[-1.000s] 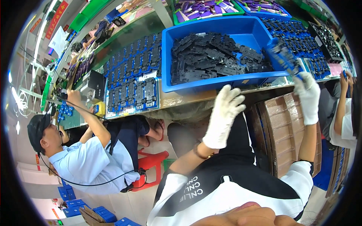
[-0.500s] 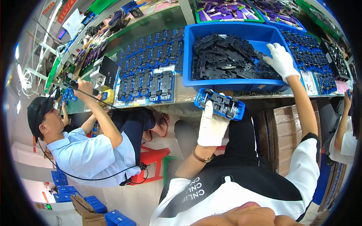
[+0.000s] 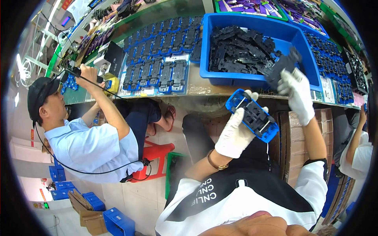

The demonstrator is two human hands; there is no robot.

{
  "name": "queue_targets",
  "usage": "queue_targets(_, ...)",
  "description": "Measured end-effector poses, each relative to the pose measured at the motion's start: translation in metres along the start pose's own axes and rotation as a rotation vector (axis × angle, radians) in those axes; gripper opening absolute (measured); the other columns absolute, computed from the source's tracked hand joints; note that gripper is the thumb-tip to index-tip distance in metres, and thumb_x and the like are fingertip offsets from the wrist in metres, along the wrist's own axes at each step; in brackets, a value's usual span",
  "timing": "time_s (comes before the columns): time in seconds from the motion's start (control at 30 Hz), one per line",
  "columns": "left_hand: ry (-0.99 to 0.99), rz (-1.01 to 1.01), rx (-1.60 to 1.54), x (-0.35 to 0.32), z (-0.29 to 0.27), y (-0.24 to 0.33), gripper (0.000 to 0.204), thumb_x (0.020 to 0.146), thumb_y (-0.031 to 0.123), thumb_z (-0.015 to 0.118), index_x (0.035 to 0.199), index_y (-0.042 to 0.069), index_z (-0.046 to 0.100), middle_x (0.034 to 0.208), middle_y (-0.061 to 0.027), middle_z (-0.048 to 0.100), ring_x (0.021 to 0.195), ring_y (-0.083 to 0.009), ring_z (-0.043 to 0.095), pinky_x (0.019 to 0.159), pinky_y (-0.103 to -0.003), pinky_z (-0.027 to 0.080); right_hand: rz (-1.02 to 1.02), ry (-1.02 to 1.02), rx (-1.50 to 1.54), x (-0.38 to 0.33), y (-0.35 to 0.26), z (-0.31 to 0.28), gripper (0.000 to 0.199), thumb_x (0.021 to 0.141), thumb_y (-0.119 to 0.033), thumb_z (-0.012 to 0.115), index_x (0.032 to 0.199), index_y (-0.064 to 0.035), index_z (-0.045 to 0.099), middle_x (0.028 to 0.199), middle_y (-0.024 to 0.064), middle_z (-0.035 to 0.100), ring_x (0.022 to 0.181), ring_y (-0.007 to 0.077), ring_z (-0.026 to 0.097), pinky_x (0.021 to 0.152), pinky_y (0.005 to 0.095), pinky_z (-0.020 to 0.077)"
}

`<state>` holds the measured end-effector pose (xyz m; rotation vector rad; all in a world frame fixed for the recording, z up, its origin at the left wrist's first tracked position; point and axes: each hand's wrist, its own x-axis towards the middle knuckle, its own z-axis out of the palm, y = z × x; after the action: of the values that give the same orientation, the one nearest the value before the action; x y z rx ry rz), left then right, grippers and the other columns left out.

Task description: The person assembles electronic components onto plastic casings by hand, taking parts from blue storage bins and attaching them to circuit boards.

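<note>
My left hand (image 3: pixel 236 135), in a white glove, is closed around a blue toy car (image 3: pixel 256 117) in front of the table edge. The car is underside up, showing black and grey inner parts inside the blue shell. My right hand (image 3: pixel 298 96), also gloved, pinches a black plastic chassis plate (image 3: pixel 284 67) above the near right side of a blue bin (image 3: pixel 232 78). A heap of similar black chassis plates (image 3: pixel 240 51) lies in the bin, mostly toward its left. The car and the plate in my hands are apart.
Rows of blue toy cars with black undersides (image 3: pixel 157 72) stand left of the bin, and more (image 3: pixel 340 74) to its right. Purple parts (image 3: pixel 248 8) fill a tray behind. At left a co-worker (image 3: pixel 90 141) sits by a red stool (image 3: pixel 155 157). Cardboard boxes (image 3: pixel 301 145) stand below the table.
My right hand has lifted a black chassis plate from the bin and moved it nearer. My left hand has shifted right with the toy car, which has turned. The view has shifted slightly.
</note>
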<state>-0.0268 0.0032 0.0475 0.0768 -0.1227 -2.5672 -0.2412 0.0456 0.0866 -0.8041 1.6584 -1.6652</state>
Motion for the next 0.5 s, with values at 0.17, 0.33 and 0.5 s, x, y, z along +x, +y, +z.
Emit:
queue_targets(0.17, -0.012, -0.010, 0.106, -0.002, 0.005, -0.002, 0.060, 0.089, 0.032, 0.064, 0.140, 0.016, 0.038, 0.125, -0.0089, 0.054, 0.118, -0.0297, 0.053, 0.101, -0.054, 0.042, 0.200, -0.122, 0.165, -0.041, 0.027, 0.033, 0.022, 0.079, -0.011, 0.071, 0.096, -0.0005, 0.063, 0.088, 0.0036, 0.065, 0.075, 0.0089, 0.060, 0.070, 0.0233, 0.0477)
queue_targets(0.33, 0.069, 0.031, 0.097, -0.010, -0.005, 0.009, 0.057, 0.090, 0.033, 0.064, 0.139, 0.017, 0.041, 0.123, -0.0097, 0.056, 0.118, -0.0291, 0.054, 0.099, -0.053, 0.044, -0.145, 0.016, -0.134, -0.043, 0.026, 0.036, 0.047, 0.080, -0.017, 0.072, 0.121, -0.0024, 0.054, 0.112, 0.0062, 0.059, 0.094, 0.0130, 0.057, 0.082, 0.0273, 0.0474)
queue_targets(0.5, 0.099, 0.025, 0.088, -0.015, -0.011, 0.013, 0.055, 0.090, 0.034, 0.063, 0.138, 0.016, 0.042, 0.121, -0.0096, 0.057, 0.116, -0.0281, 0.055, 0.098, -0.052, 0.045, -1.176, -0.153, -1.247, -0.034, -0.019, 0.030, 0.060, 0.057, -0.027, 0.078, 0.113, -0.0146, 0.063, 0.126, 0.0103, 0.055, 0.118, 0.0306, 0.051, 0.100, 0.0419, 0.0402)
